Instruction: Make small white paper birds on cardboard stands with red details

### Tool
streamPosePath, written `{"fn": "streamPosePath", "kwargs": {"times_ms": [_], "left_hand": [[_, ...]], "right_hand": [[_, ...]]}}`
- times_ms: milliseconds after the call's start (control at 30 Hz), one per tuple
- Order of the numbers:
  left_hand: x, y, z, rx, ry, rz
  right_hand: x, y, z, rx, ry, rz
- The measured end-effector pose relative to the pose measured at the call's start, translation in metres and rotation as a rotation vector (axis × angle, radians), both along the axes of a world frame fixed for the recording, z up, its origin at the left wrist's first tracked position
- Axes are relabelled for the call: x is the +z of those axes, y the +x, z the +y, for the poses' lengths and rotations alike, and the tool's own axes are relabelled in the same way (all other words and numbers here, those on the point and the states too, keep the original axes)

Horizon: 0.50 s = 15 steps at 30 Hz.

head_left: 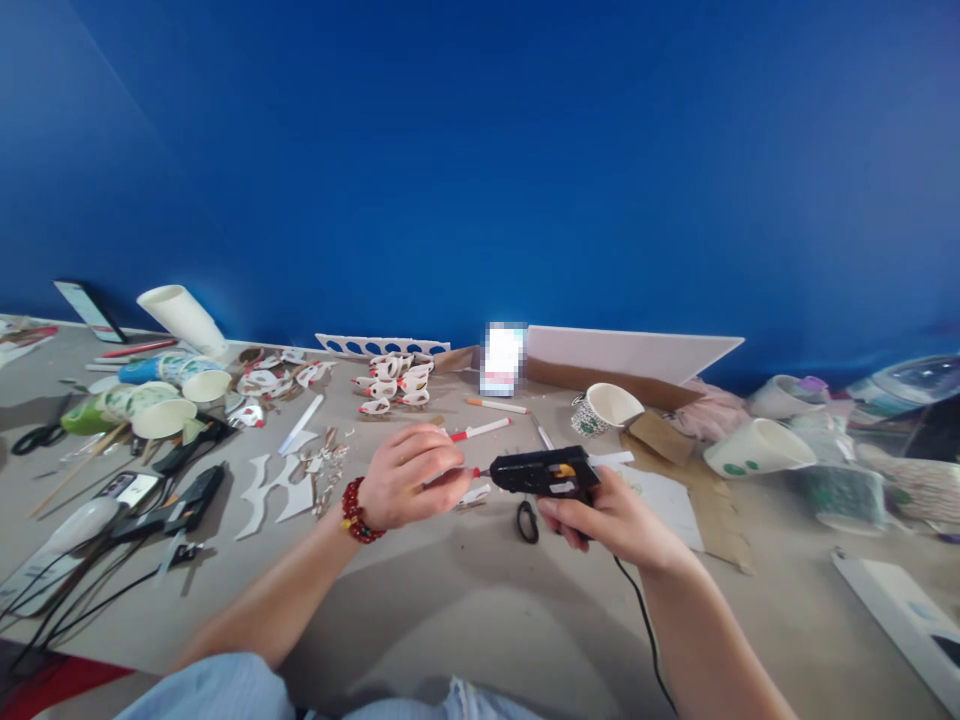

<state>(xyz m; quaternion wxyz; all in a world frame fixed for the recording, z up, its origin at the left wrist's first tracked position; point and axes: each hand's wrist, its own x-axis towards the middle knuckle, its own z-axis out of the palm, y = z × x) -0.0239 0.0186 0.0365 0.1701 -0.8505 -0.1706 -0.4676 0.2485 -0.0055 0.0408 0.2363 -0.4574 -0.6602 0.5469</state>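
Note:
My right hand [600, 520] is wrapped round the handle of a black glue gun [540, 472], whose nozzle points left. Close to that nozzle, the fingers of my left hand [416, 475] are pinched together on a small piece with a red tip [474, 472]; the rest of it is hidden. Under the fingertips lies a small white cut-out [474, 496]. Black scissors [527, 522] rest below the gun, partly covered. A red-and-white marker [481, 430] lies just beyond my left hand. Farther back stands a group of white clothespin-like figures with red tips [394, 382].
Paper scraps [326, 465] and white cut-outs [295, 490] lie to the left. More paper cups [169, 415] are there, near a power strip [45, 570] with cables. A patterned cup [609, 410], cardboard [720, 520] and a lit phone [502, 360] are farther back. The gun's cord [646, 620] hangs by my right forearm.

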Motion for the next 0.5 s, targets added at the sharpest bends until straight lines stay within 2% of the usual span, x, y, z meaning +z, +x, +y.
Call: {"fn": "streamPosePath", "kwargs": {"times_ms": [100,500], "left_hand": [[0.002,0.0041,0.0,-0.004,0.048,-0.027],[-0.0006,0.0051,-0.0003,0.0,0.058,-0.027]], "right_hand": [[-0.0008,0.0025,0.0005,0.013,0.009,-0.065],[-0.0008,0.0018,0.0009,-0.013,0.045,-0.162]]}}
